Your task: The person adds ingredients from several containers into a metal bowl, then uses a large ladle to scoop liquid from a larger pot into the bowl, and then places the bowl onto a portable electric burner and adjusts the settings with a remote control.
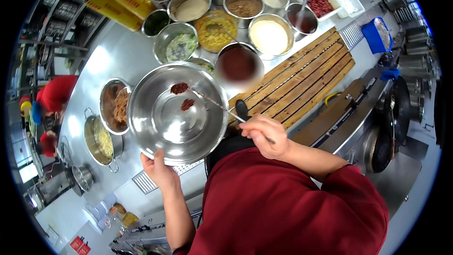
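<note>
My left hand (160, 171) grips the near rim of a large steel mixing bowl (141, 127), thumb over the edge. Inside the bowl lies a small lump of dark red paste (187, 104). My right hand (265, 136) is closed round the handle of a long thin spoon (217, 104). The spoon's head, loaded with dark red paste (179, 88), is over the inside of the bowl. Just beyond the bowl's right rim stands a pot of dark red sauce (238, 63), blurred at its lower part.
Several steel bowls of ingredients, including yellow chopped food (214, 33) and a cream-coloured liquid (271, 35), crowd the far counter. A slatted wooden board (302, 75) lies to the right. Left are a bowl of shredded meat (121, 106) and a colander of pale shreds (104, 141). Woks (398, 113) stand far right.
</note>
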Demonstrator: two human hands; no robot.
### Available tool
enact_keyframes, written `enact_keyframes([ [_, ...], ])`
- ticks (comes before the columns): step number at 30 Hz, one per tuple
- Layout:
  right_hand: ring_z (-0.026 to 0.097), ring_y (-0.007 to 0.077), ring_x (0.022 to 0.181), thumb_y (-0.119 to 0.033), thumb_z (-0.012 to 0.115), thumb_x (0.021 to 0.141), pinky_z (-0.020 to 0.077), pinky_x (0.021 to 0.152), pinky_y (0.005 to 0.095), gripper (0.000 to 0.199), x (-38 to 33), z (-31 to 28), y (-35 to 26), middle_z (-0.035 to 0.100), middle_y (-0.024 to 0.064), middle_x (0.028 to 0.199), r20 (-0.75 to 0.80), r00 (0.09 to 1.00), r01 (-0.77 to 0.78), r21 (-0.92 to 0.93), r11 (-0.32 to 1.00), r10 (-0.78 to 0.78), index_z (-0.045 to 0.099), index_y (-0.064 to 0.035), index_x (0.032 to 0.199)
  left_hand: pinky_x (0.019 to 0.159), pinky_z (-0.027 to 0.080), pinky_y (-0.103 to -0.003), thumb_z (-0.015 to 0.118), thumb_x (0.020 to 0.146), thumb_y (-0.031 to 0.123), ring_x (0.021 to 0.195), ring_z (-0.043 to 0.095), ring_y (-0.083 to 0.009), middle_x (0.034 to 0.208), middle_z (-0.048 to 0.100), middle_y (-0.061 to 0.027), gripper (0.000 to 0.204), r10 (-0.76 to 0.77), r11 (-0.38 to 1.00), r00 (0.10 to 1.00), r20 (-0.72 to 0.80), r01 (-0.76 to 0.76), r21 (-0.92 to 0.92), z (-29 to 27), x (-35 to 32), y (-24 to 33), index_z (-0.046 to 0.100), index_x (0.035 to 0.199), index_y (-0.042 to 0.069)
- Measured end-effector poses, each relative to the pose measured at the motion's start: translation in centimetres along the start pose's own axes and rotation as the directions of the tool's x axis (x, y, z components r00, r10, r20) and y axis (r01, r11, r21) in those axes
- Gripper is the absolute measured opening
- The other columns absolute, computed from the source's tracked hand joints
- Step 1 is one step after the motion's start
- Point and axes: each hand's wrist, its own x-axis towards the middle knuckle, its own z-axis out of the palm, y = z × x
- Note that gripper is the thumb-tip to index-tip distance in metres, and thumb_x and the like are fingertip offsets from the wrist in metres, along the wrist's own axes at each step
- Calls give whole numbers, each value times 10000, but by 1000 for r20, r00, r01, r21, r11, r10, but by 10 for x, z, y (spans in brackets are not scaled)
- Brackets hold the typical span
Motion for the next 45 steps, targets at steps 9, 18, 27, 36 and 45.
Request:
enact_keyframes([
  [9,638,260,735,-89,580,944,512,696,351,160,-14,-38,65,635,150,847,-273,877,-464,-267,845,395,615,17,1060,820,542,-308,562,850,-16,948,641,-186,1100,634,-101,328,19,1000,983,-182,-20,-5,-43,-19,23,516,1171,26],
  [18,685,282,715,-198,705,868,539,673,365,589,33,-83,56,690,101,785,58,889,-327,-616,717,455,456,-92,1391,898,514,-339,567,840,-2,1001,617,-197,1124,629,-100,336,46,998,969,-244,-54,-29,-53,-35,32,531,1174,14],
  [27,635,243,882,-184,577,881,532,699,368,436,149,-75,191,598,61,934,511,815,313,-784,536,272,538,-221,1313,886,539,-350,549,854,4,1015,624,-212,1163,613,-116,350,43,999,955,-293,-48,-11,-45,-43,35,526,1204,8],
  [36,656,316,897,-238,591,825,536,708,416,320,170,-40,206,628,125,956,760,549,555,-643,528,348,609,-121,1122,915,525,-371,561,835,-16,1027,617,-232,1179,608,-137,429,49,997,926,-374,-65,-31,-38,-48,38,499,1259,-5],
  [45,649,335,746,-178,552,907,526,655,433,123,181,-26,225,664,129,825,185,983,98,-592,800,16,628,-82,910,880,535,-349,587,843,15,1004,623,-220,1148,613,-121,376,55,997,913,-404,-72,-27,-34,-39,36,516,1213,13],
])
